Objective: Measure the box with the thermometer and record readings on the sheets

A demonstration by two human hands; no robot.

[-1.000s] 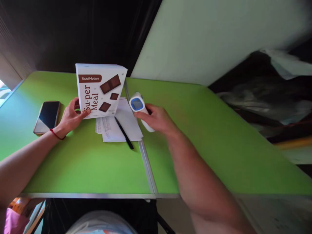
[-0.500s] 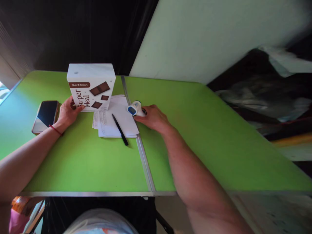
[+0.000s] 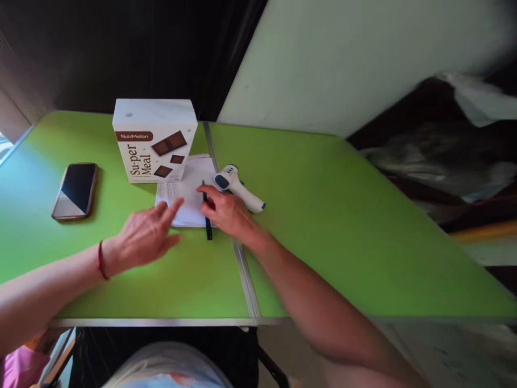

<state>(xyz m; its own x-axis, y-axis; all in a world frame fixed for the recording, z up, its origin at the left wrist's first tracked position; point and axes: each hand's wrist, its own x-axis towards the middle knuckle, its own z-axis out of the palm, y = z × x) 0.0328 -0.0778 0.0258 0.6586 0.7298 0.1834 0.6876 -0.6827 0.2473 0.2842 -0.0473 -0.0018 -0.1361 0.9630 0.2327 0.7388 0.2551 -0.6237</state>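
Observation:
My right hand (image 3: 228, 211) has its thumb and fingers closed on a black pen (image 3: 208, 230), which lies over sheets of white paper (image 3: 189, 202). Just behind that hand, a white and blue infrared thermometer (image 3: 247, 196) rests on its side on the green table, let go. With fingers spread and nothing in it, my left hand (image 3: 143, 237) hovers near the lower left of the paper; a red cord circles its wrist. A white NutriMotion box (image 3: 139, 151) with brown chocolate pictures stands upright behind the paper and covers part of it.
A smartphone (image 3: 76, 189) lies at the left on the green table (image 3: 323, 242). A metal seam (image 3: 244, 280) crosses the tabletop. A dark panel (image 3: 133, 54) and a pale wall (image 3: 299, 64) rise behind. Plastic-wrapped things (image 3: 440, 156) fill a shelf at the right.
My left hand has left the box and moved toward me and right. My right hand has released the thermometer and shifted left onto the pen, which now points more upright in view.

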